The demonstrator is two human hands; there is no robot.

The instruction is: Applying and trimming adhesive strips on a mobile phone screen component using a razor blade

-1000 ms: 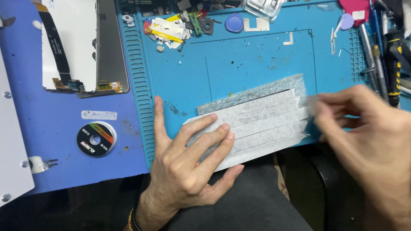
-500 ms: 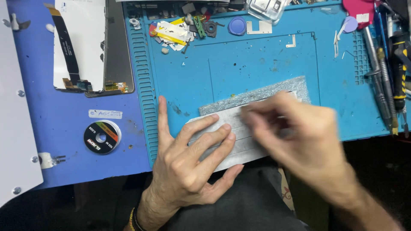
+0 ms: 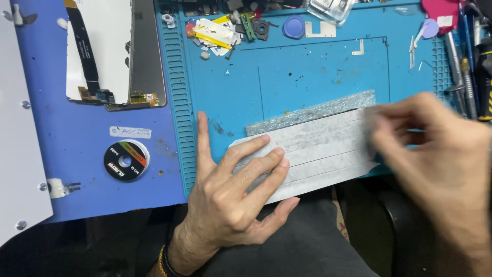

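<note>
The left hand [image 3: 233, 197] lies flat on the left end of a long grey adhesive strip sheet [image 3: 318, 149], fingers [image 3: 261, 164] spread apart and pressing it down — unchanged from the earlier frames. The sheet rests on the near edge of the blue work mat [image 3: 307, 77], partly overhanging it, with a glittery silver strip [image 3: 312, 113] showing along its far edge.

The right hand [image 3: 435, 154] has moved: half a second ago it was over the middle of the sheet; it is now at the sheet's right end, blurred by motion. Its fingers appear bunched at the sheet's edge — whether they pinch it cannot be told.

On the surface to the left lie a spool of thin wire [image 3: 125, 160] and a white phone display assembly with a flex cable [image 3: 110, 51]. Small parts and scraps [image 3: 220, 33] sit at the mat's far edge; hand tools [image 3: 471, 61] lie at right.
</note>
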